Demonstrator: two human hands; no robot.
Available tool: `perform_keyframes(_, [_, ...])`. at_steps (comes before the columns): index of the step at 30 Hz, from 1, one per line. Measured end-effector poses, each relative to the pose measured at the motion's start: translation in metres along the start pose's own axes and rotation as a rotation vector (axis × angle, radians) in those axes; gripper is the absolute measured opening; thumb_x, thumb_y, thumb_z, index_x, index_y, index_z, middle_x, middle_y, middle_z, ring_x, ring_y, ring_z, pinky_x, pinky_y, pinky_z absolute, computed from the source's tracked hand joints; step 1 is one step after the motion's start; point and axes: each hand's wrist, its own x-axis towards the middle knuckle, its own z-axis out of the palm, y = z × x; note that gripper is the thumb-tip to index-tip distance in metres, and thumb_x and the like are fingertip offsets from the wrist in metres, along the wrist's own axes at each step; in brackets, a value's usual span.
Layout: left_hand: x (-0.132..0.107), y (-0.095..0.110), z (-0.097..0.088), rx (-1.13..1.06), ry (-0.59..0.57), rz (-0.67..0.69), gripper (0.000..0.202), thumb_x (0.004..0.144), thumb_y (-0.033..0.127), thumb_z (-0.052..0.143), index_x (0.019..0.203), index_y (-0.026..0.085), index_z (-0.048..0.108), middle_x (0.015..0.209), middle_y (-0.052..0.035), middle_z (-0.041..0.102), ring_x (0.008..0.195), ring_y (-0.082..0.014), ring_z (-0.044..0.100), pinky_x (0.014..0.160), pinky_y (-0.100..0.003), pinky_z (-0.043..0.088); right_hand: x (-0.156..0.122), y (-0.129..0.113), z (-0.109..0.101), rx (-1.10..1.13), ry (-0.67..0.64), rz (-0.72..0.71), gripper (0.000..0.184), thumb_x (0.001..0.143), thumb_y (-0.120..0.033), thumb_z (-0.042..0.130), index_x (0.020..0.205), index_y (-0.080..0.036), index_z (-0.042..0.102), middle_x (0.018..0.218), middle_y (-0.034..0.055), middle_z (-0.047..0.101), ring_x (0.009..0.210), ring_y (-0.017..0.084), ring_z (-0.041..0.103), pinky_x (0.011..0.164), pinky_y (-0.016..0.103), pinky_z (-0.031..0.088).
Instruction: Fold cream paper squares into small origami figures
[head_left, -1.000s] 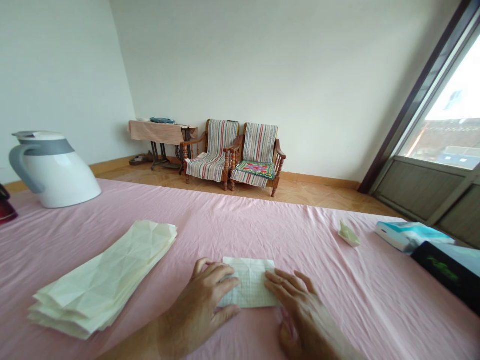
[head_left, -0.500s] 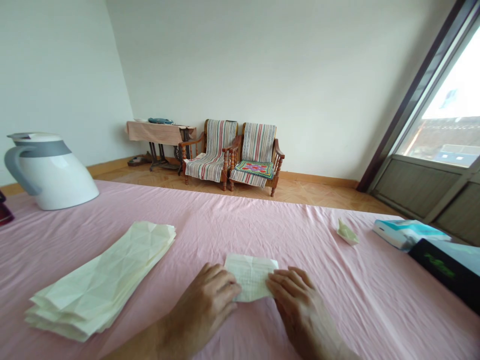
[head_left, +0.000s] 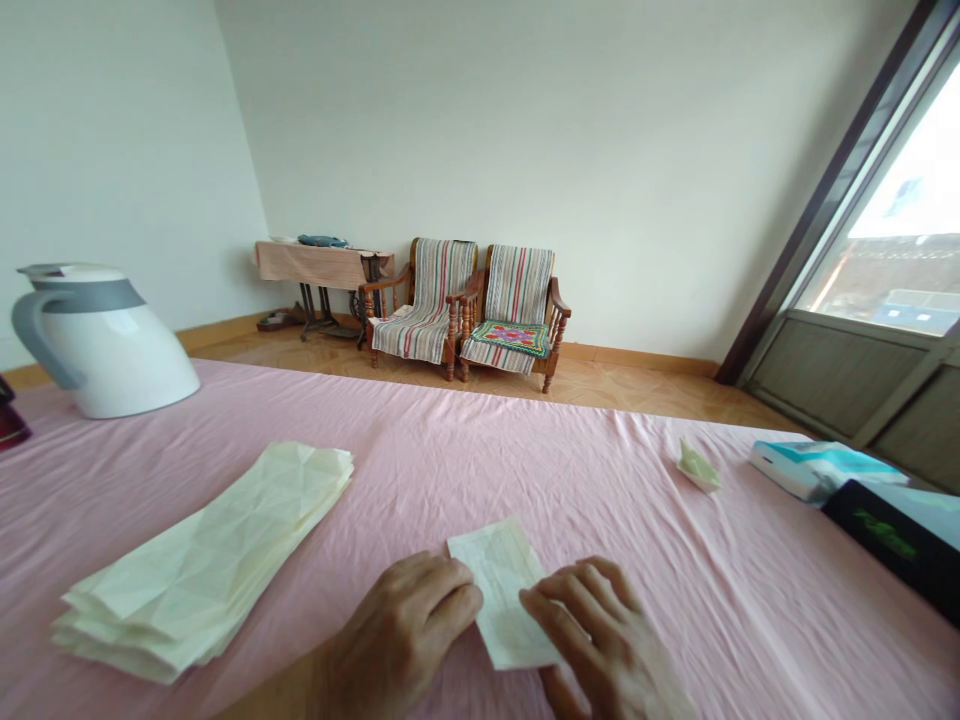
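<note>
Between left grip [head_left: 414, 618] (pinch unclear) and spread right grip [head_left: 602, 632], paper [head_left: 501, 588] lengthwise forward-left.

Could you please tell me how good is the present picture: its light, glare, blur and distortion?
In the head view, bright daylight washes out the window; in the head view, the white jug shines softly and leans, probably from lens distortion; also there, the folded paper shows only soft detail.
</note>
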Motion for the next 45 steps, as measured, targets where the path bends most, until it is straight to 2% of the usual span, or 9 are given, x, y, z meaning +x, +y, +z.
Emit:
perform_keyframes(4, [-0.001, -0.004, 0.002, -0.083, -0.037, -0.046, 0.022, 0.092, 0.002, 0.042, 0.097, 0.018, 0.057, 0.088, -0.0028, 0.061, 0.080, -0.0187, 0.057, 0.076, -0.032, 0.047, -0.007, 0.013, -0.002, 0.095, 0.051, 0.146, 0.030, 0.078, -0.010, 0.047, 0.099, -0.021, 0.064, 0.083, 0.0042, 0.064, 0.074, 0.020, 0.057, 0.067, 0.035, 0.042])
perform_keyframes(8, [0.001, -0.006, -0.002, -0.153, -0.101, -0.081, 0.021, 0.089, 0.000, 0.044, 0.087, 0.017, 0.057, 0.082, -0.0026, 0.060, 0.078, -0.0185, 0.055, 0.072, -0.029, 0.045, -0.009, 0.013, 0.002, 0.104, -0.006, 0.133, 0.027, 0.083, -0.007, 0.047, 0.094, -0.024, 0.065, 0.083, 0.0026, 0.065, 0.074, 0.018, 0.056, 0.067, 0.033, 0.040])
perform_keyframes(14, [0.002, -0.007, -0.004, -0.240, -0.151, -0.121, 0.022, 0.086, -0.002, 0.048, 0.080, 0.017, 0.056, 0.081, -0.0022, 0.059, 0.081, -0.0186, 0.052, 0.070, -0.027, 0.041, -0.018, 0.013, 0.024, 0.120, 0.115, 0.110, 0.031, 0.086, -0.010, 0.038, 0.080, -0.024, 0.065, 0.070, 0.0012, 0.060, 0.064, 0.016, 0.050, 0.067, 0.035, 0.034])
perform_keyframes(21, [0.003, -0.010, -0.001, -0.335, -0.136, -0.208, 0.023, 0.084, -0.001, 0.050, 0.085, 0.018, 0.062, 0.080, -0.0019, 0.060, 0.082, -0.0173, 0.054, 0.070, -0.025, 0.040, -0.027, 0.014, 0.030, 0.285, 0.071, 0.283, 0.018, 0.087, -0.024, 0.050, 0.076, -0.025, 0.065, 0.072, 0.0002, 0.060, 0.068, 0.017, 0.052, 0.064, 0.031, 0.032])
perform_keyframes(27, [0.008, -0.011, 0.002, -0.441, -0.092, -0.430, 0.014, 0.083, 0.006, 0.056, 0.075, 0.017, 0.060, 0.076, 0.0006, 0.060, 0.074, -0.0143, 0.057, 0.067, -0.022, 0.040, -0.021, 0.016, 0.027, 0.318, -0.155, 0.512, 0.026, 0.089, -0.029, 0.051, 0.066, -0.021, 0.056, 0.070, -0.0002, 0.056, 0.068, 0.016, 0.053, 0.063, 0.028, 0.035])
perform_keyframes(31, [0.009, -0.011, 0.010, -0.513, -0.025, -0.577, 0.034, 0.077, 0.002, 0.056, 0.106, 0.019, 0.056, 0.077, 0.0027, 0.062, 0.071, -0.0129, 0.059, 0.067, -0.021, 0.043, -0.016, 0.015, 0.033, 0.267, -0.169, 0.589, 0.037, 0.091, -0.038, 0.049, 0.059, -0.020, 0.050, 0.063, -0.0008, 0.051, 0.062, 0.015, 0.052, 0.060, 0.026, 0.035])
perform_keyframes(33, [0.007, -0.012, 0.015, -0.511, 0.014, -0.597, 0.054, 0.077, 0.002, 0.056, 0.126, 0.021, 0.042, 0.075, 0.0047, 0.061, 0.069, -0.0127, 0.059, 0.068, -0.021, 0.044, -0.015, 0.014, 0.038, 0.227, -0.141, 0.621, 0.037, 0.090, -0.038, 0.049, 0.058, -0.020, 0.048, 0.062, -0.0009, 0.050, 0.060, 0.014, 0.052, 0.057, 0.025, 0.035])
perform_keyframes(36, [0.004, -0.012, 0.022, -0.459, 0.063, -0.586, 0.068, 0.076, 0.002, 0.056, 0.135, 0.024, 0.029, 0.071, 0.0070, 0.059, 0.065, -0.0124, 0.059, 0.066, -0.021, 0.044, -0.017, 0.014, 0.046, 0.159, -0.083, 0.657, 0.033, 0.088, -0.036, 0.052, 0.059, -0.021, 0.046, 0.061, -0.0010, 0.051, 0.055, 0.013, 0.049, 0.051, 0.023, 0.033])
perform_keyframes(45, [0.008, -0.007, 0.012, -0.314, 0.016, -0.475, 0.030, 0.077, -0.001, 0.054, 0.098, 0.020, 0.062, 0.082, -0.0004, 0.061, 0.075, -0.0149, 0.060, 0.071, -0.024, 0.046, -0.019, 0.016, 0.054, 0.064, -0.012, 0.639, 0.017, 0.081, -0.029, 0.055, 0.066, -0.022, 0.052, 0.066, -0.0007, 0.053, 0.052, 0.013, 0.049, 0.048, 0.023, 0.034])
